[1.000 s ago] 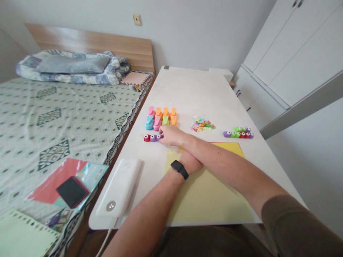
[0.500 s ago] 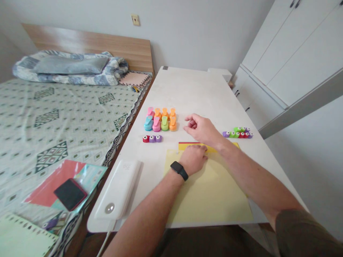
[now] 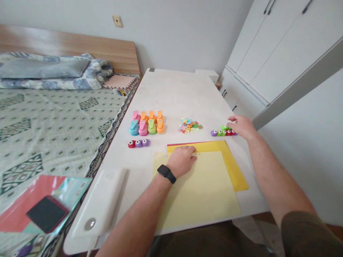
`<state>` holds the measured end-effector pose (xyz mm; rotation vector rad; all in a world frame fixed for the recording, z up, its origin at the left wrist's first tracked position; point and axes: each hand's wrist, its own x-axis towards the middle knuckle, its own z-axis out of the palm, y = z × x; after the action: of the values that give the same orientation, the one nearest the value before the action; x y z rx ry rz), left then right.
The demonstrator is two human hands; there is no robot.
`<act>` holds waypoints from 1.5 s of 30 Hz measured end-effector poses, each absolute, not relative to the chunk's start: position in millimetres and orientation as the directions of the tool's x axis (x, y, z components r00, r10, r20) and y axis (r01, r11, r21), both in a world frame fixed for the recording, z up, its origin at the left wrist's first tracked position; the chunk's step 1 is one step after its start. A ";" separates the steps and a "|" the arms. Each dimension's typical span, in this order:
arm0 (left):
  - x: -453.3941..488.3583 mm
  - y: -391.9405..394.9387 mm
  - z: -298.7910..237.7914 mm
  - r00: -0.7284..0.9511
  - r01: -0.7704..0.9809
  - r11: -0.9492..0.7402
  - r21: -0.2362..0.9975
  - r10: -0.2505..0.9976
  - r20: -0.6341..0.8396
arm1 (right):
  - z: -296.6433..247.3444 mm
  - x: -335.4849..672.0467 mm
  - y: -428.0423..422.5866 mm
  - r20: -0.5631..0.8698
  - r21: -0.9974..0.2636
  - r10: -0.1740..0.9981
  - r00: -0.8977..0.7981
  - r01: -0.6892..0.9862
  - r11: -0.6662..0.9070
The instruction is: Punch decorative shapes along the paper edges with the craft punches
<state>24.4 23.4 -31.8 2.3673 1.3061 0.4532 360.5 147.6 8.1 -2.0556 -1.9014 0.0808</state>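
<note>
My left hand [image 3: 183,160], with a black watch on the wrist, rests flat on the top edge of a pale yellow paper sheet [image 3: 200,192], fingers stretched out. Under it lie a darker yellow sheet [image 3: 230,160] and a red one. My right hand [image 3: 240,126] reaches to the right end of a row of small purple, green and red punches [image 3: 221,132], its fingers curled over them. A short row of three small punches [image 3: 138,143] lies to the left. Behind it stands a group of larger pastel punches [image 3: 147,123]. A pile of coloured paper cut-outs [image 3: 189,125] sits in the middle.
A white power bank [image 3: 100,203] lies at the near left corner of the white table [image 3: 177,92]. A bed [image 3: 50,121] with a folded quilt adjoins the left side, with coloured sheets and a dark phone [image 3: 46,213] on it. White cupboards [image 3: 270,53] stand at the right.
My right hand left the three small punches at the left and swung across the table to the row at the right. The left hand stayed on the paper. The view shifted right.
</note>
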 end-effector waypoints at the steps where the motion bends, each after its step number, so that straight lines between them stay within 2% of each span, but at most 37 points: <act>1: 24.7 23.4 -31.9 0.511 0.727 -0.485 0.487 0.855 0.089 | 7.0 364.9 148.4 0.165 -0.233 0.983 0.080 0.972 -0.040; 4: 25.5 23.5 -32.1 0.508 0.729 -0.482 0.485 0.857 0.088 | 2.6 371.0 152.2 0.132 -0.121 0.991 0.018 0.993 -0.002; 7: 25.6 23.5 -32.1 0.507 0.730 -0.478 0.489 0.858 0.082 | -3.4 372.2 159.4 0.088 -0.066 0.996 -0.002 0.998 0.008; 12: 25.5 23.7 -31.3 0.511 0.726 -0.486 0.486 0.855 0.092 | -8.3 370.6 168.0 0.023 -0.073 1.000 0.007 0.997 -0.006; 14: 25.7 23.6 -30.7 0.507 0.733 -0.482 0.480 0.858 0.088 | -5.8 368.1 165.7 0.050 -0.084 0.999 0.007 0.996 -0.003; 16: 25.9 23.5 -30.2 0.504 0.736 -0.478 0.479 0.860 0.083 | -0.4 363.0 158.4 0.135 -0.123 0.991 0.008 0.992 0.009; 18: 25.9 23.4 -30.0 0.507 0.732 -0.479 0.485 0.858 0.083 | 7.0 354.1 145.3 0.234 -0.244 0.972 0.014 0.969 0.045; 20: 25.8 23.3 -30.2 0.508 0.727 -0.480 0.491 0.857 0.085 | 14.6 340.9 127.8 0.251 -0.487 0.968 0.028 0.868 0.101; 22: 25.4 23.3 -30.9 0.505 0.724 -0.479 0.497 0.858 0.091 | 20.5 325.0 108.5 0.154 -0.775 0.988 -0.003 0.620 0.123; 23: 25.2 23.4 -31.5 0.503 0.721 -0.478 0.502 0.859 0.096 | 22.3 316.9 99.3 0.096 -0.858 0.993 -0.062 0.501 0.114; 26: 24.6 23.9 -34.0 0.500 0.705 -0.479 0.523 0.859 0.111 | 22.2 296.0 77.5 0.006 -0.939 0.982 -0.188 0.336 0.070; 30: 24.5 25.3 -37.0 0.496 0.684 -0.475 0.553 0.859 0.125 | 10.1 281.9 63.9 -0.065 -0.959 0.967 -0.247 0.282 0.008; 33: 24.9 26.3 -38.2 0.492 0.675 -0.468 0.570 0.862 0.126 | -2.8 279.4 59.5 -0.062 -0.957 0.944 -0.324 0.288 0.036; 39: 26.1 27.8 -40.3 0.493 0.660 -0.469 0.587 0.860 0.132 | -19.1 276.0 51.8 0.041 -0.815 0.941 -0.335 0.533 0.225; 45: 27.3 28.5 -41.4 0.486 0.652 -0.454 0.608 0.865 0.125 | -18.3 271.6 49.2 0.048 -0.758 0.923 -0.381 0.588 0.282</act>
<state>27.3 28.5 -41.4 2.2479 1.2520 0.5838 271.6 49.2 -18.3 -1.3522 -2.0704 0.9110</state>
